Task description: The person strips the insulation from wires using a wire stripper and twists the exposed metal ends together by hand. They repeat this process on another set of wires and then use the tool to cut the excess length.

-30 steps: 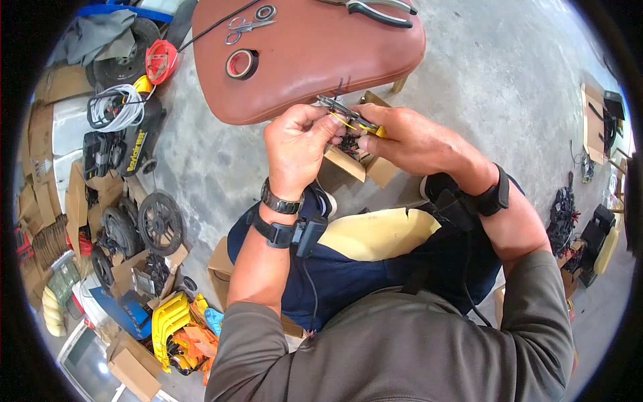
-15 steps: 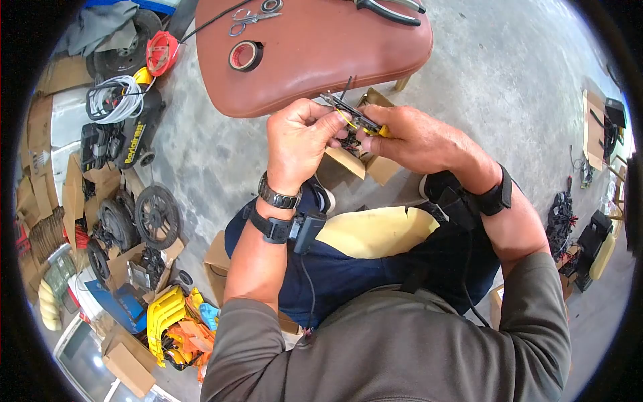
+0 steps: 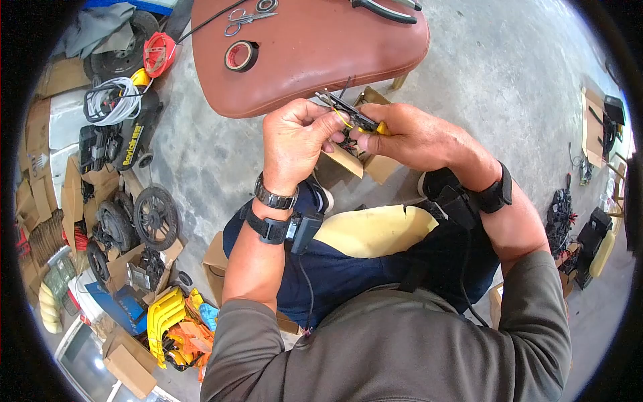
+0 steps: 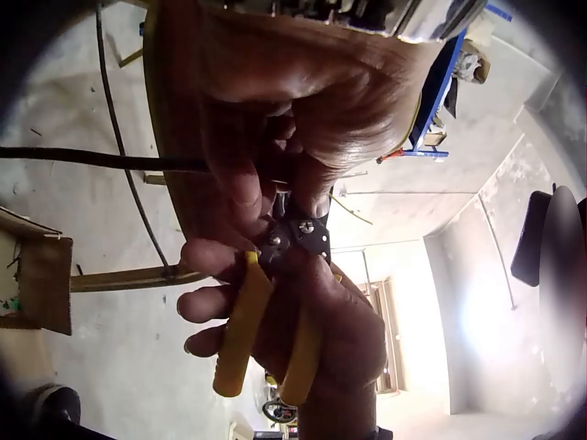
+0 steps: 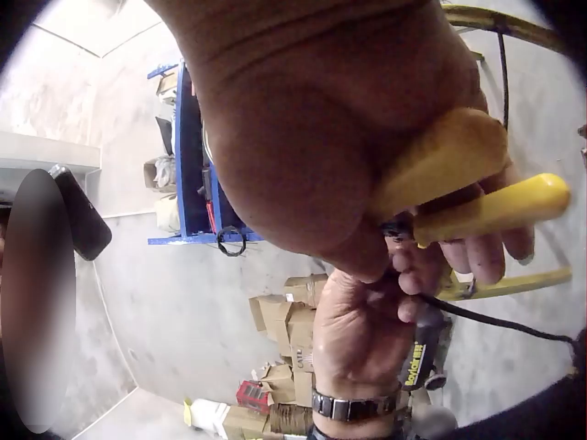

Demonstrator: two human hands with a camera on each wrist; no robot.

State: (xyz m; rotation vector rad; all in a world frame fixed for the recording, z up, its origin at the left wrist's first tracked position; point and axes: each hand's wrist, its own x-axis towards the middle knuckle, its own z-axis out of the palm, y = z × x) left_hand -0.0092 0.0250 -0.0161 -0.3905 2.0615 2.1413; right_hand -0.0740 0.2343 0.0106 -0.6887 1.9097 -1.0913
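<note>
My right hand (image 3: pixel 418 137) grips a pair of wire strippers (image 4: pixel 293 240) by their yellow handles (image 4: pixel 240 339); the handles stand apart in the left wrist view. Close against the tool's dark head, my left hand (image 3: pixel 295 144) pinches wiring between thumb and fingers. A thin yellow wire (image 3: pixel 342 118) curves out past the left thumb, beside the tool. A black cable (image 4: pixel 101 160) runs into the left hand from the side. The tool's jaws and the pinched wire ends are mostly hidden by fingers.
Beyond the hands is a red-brown padded seat (image 3: pixel 308 57) bearing a tape roll (image 3: pixel 241 55), scissors (image 3: pixel 236 25) and pliers (image 3: pixel 388 12). An open cardboard box (image 3: pixel 343 161) stands below the hands. Wheels (image 3: pixel 156 218), boxes and yellow parts (image 3: pixel 165 321) crowd the left side.
Both hands keep their grips and stay close together. The strippers have tilted slightly, and the yellow wire now curves down nearer the left thumb. The seat has shifted a little in view.
</note>
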